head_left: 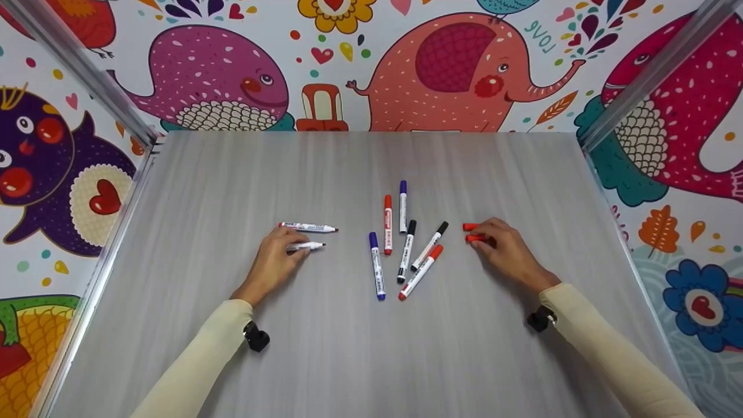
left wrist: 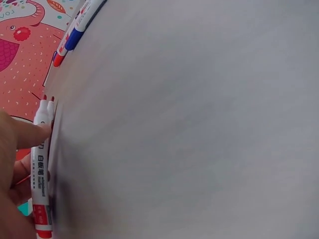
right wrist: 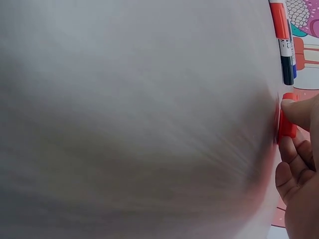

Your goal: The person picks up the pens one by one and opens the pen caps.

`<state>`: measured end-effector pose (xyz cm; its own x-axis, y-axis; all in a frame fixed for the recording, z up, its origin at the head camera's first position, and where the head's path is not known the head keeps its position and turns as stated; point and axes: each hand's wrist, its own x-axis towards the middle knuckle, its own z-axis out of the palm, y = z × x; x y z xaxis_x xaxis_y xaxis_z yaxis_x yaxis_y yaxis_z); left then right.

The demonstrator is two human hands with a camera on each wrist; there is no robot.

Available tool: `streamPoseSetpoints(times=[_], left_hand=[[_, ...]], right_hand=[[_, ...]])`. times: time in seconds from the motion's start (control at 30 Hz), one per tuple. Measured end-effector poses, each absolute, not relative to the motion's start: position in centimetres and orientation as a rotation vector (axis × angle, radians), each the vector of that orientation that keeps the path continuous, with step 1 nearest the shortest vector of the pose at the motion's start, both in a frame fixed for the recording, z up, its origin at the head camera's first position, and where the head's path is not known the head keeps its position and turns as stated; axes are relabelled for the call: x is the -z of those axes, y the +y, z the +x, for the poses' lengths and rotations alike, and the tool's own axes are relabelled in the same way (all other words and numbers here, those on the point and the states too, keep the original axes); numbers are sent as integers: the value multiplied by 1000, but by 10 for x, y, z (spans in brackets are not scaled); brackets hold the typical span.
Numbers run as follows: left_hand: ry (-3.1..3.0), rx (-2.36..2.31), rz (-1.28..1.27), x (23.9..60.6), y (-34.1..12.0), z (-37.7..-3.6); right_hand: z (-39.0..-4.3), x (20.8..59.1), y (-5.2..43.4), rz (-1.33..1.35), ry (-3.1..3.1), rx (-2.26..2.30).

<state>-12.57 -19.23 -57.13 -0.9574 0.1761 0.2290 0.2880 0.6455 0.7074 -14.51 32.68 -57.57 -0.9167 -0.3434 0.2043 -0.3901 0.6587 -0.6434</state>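
Over on the left, an uncapped white plastic marker (head_left: 314,246) was pinched in the left hand (head_left: 273,256), long axis running roughly left-right, bare tip pointed right, kinda toward a small red plastic cap (head_left: 473,238) pinched by the right hand (head_left: 511,251).

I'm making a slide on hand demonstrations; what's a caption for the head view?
Left hand pinches an uncapped marker, right hand pinches a red cap, six capped markers between them.

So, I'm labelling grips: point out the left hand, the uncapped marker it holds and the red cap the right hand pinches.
Left hand (head_left: 271,259): head view, back of the hand.
Held uncapped marker (left wrist: 40,169): left wrist view, printed white barrel.
Pinched red cap (right wrist: 288,128): right wrist view, its side.
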Motion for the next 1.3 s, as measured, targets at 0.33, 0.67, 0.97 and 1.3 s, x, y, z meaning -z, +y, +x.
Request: streamPoseSetpoints(times=[0.33, 0.67, 0.97, 1.3], left_hand=[[-2693, 1178, -376, 574, -194, -127], [-2633, 1042, -457, 580, -195, -126], [-2607, 1020, -471, 583, -195, -127], [-2640, 977, -452, 582, -195, -125]], right_hand=[[-147, 581, 329, 605, -2767, -1113], [-148, 586, 330, 619, -2692, -1141], [-149, 587, 331, 611, -2662, -1150], [-150, 587, 333, 604, -2661, -1179]])
